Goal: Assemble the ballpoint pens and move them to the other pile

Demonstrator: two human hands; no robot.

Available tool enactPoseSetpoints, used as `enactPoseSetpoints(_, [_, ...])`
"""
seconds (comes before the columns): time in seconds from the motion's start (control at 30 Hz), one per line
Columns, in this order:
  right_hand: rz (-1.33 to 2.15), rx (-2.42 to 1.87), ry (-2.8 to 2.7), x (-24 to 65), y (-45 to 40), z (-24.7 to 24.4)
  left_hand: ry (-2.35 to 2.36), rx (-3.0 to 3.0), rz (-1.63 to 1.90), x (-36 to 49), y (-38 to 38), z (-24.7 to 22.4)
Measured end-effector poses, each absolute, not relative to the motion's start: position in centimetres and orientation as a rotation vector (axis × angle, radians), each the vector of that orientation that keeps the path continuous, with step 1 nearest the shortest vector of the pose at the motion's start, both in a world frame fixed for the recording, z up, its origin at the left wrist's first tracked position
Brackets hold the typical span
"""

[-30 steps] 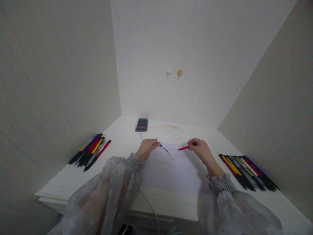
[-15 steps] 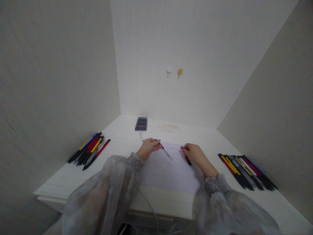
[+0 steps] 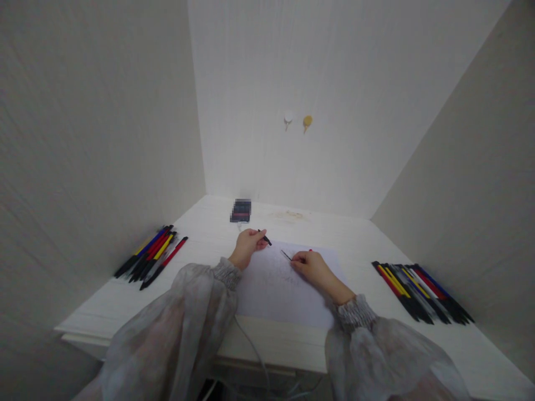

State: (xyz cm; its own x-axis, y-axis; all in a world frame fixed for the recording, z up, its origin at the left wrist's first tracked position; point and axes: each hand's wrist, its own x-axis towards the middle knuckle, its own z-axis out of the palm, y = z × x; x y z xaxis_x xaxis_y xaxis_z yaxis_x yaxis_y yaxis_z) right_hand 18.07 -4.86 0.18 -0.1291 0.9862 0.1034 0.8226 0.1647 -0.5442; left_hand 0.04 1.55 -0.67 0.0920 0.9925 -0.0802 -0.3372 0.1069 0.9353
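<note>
The white table (image 3: 200, 223) fills the corner between the walls. On it lies a sheet of paper (image 3: 271, 301), flat and faintly marked. A right-hand group of pens (image 3: 422, 292) and a left-hand group of pens (image 3: 156, 253) flank it, well apart from the hands.

The right hand (image 3: 311, 267) is over the sheet, its fingertips pinching a thin dark rod (image 3: 286, 255). The left hand (image 3: 251, 242), near the sheet's far left corner, grasps a short black piece (image 3: 267, 240). Whether either hand touches the paper cannot be told.

Critical relation: the rod's long axis runs slantwise from the right fingers, its free end toward the black piece. The piece slants roughly in line with it; a gap separates them. The right hand is nearer the rod.

Count: one table, one sheet, two pen groups (pens overlap; number not established), two hands, one dark device (image 3: 241, 210), two wall hooks (image 3: 307, 120), one black piece, one rod, one red part (image 3: 310, 250) showing behind the right hand.
</note>
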Motion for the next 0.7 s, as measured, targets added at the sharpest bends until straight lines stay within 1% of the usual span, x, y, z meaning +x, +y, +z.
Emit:
enactPoseSetpoints(0.2, [0.544,-1.763,-1.963,17.9,-5.3,0.5,1.299,1.444,0.970,-0.5,1.3,-1.4])
enactPoseSetpoints(0.3, [0.638,-1.792,-1.900,17.9,-5.3,0.6,1.306,1.618,0.967,-0.7,1.4,-2.2])
enactPoseSetpoints(0.4, [0.763,-1.784,-1.831,18.0,-5.3,0.5,1.315,1.762,1.050,-1.0,1.5,-2.1])
enactPoseSetpoints(0.53, [1.099,-1.620,-1.693,17.6,-5.5,0.3,1.276,1.824,1.069,-0.6,0.8,-0.4])
enactPoseSetpoints(0.6, [1.245,-1.484,-1.620,17.2,-5.6,0.2,1.151,1.766,0.988,0.0,0.1,0.4])
enactPoseSetpoints(0.7, [1.352,-1.334,-1.544,16.5,-5.8,0.1,0.958,1.581,0.836,0.7,-0.7,0.8])
